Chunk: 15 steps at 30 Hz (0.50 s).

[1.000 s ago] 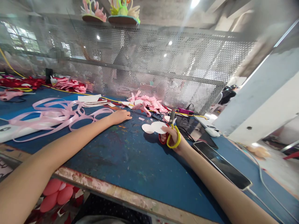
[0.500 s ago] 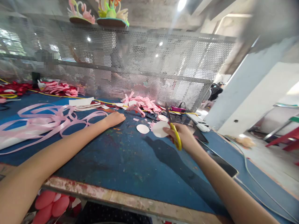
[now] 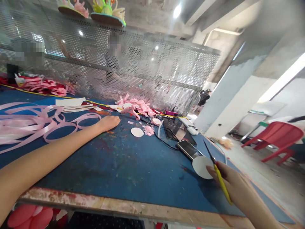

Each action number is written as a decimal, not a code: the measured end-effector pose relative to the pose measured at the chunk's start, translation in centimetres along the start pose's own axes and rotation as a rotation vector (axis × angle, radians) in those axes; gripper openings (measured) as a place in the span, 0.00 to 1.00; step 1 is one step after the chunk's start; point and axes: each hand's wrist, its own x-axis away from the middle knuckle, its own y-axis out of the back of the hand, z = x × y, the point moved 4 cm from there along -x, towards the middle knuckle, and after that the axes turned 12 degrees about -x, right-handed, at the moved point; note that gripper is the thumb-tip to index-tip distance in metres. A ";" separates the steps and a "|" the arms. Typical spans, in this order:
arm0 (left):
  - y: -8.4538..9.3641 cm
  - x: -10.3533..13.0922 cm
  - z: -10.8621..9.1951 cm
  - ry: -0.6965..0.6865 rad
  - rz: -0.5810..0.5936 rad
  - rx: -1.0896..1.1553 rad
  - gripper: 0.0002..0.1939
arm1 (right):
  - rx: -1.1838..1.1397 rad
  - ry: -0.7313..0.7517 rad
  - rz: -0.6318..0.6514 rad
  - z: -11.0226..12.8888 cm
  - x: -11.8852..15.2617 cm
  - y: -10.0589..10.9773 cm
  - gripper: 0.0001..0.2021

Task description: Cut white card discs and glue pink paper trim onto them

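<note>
My right hand (image 3: 226, 178) is closed around yellow-handled scissors (image 3: 221, 183), their dark blades pointing up and away. The same hand pinches a white paper circle (image 3: 202, 167), which overlaps the near end of a phone (image 3: 190, 149). Resting on the blue tabletop (image 3: 133, 165), my left hand (image 3: 109, 123) has its fingers curled under; anything inside them is hidden. Close to it lie loops of pink ribbon (image 3: 51, 127). Another white paper circle (image 3: 137, 132) lies flat on the table beside a pink ruffled flower (image 3: 149, 130).
A heap of pink ribbon pieces (image 3: 137, 106) and a stack of white sheets (image 3: 71, 103) lie toward the back. A dark tablet (image 3: 177, 130), cables and a white device (image 3: 190, 127) are at right. A perforated metal screen (image 3: 143, 66) stands behind. A red chair (image 3: 278, 136) is beyond.
My right hand has moved right and toward me, carrying the scissors and paper circle away from the flower to the phone. My left hand stays on the table; the view has turned right.
</note>
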 end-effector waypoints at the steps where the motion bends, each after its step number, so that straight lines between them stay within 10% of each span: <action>1: 0.0 0.0 0.0 0.001 -0.003 0.000 0.12 | -0.004 0.001 -0.005 0.4 0.1 0.1 0.15; 9: -0.4 0.2 0.3 0.038 -0.025 0.040 0.11 | -0.022 0.127 -0.126 1.7 1.1 0.3 0.17; 15: -0.7 0.5 0.3 0.037 -0.065 0.093 0.09 | -0.007 0.473 -0.098 9.0 0.6 -1.0 0.13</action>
